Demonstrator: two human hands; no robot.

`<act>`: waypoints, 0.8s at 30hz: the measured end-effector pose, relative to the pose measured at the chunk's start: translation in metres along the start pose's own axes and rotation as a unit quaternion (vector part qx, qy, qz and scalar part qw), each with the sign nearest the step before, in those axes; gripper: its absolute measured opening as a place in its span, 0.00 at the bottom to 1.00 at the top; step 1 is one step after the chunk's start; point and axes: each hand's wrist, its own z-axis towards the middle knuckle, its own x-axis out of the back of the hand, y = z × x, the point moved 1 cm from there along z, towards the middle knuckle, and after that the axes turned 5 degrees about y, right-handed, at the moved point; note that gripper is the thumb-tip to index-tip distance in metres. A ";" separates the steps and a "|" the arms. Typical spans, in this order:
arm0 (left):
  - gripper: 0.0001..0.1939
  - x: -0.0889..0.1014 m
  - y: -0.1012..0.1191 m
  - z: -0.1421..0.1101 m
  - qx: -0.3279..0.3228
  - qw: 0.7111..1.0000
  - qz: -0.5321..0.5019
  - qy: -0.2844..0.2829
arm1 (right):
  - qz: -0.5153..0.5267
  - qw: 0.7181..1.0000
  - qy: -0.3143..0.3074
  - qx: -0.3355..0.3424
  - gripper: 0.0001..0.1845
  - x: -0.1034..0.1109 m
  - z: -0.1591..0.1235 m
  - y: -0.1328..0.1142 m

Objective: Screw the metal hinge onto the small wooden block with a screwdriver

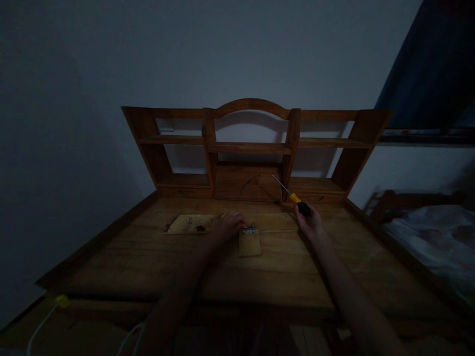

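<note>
Dim room | wooden desk (pixel 282 277) with shelf hutch (pixel 248 148) | right hand (pixel 311 225) grips screwdriver (pixel 293 197)

Small board (pixel 250 243) mid desk (pixel 282 277), flat panel (pixel 191 224) to its left, shelf unit (pixel 252 148) behind both.

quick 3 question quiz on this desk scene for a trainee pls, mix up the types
1. True or false: the right hand holds a screwdriver with a yellow and black handle.
2. What do the left hand fingers rest against? A) a small wooden piece with a metal fitting, B) a white cable, C) the arched shelf top.
3. Fill in: the screwdriver's shaft points up and to the ____, toward the wooden hutch.

Key
1. True.
2. A: the small wooden piece lies flat on the desk, its metal fitting at the edge nearest the fingers.
3. Left.
</note>
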 end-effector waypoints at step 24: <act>0.10 0.007 0.007 -0.002 -0.019 1.000 0.014 0.011 | -0.032 0.998 0.060 -0.012 0.07 0.008 0.006 -0.003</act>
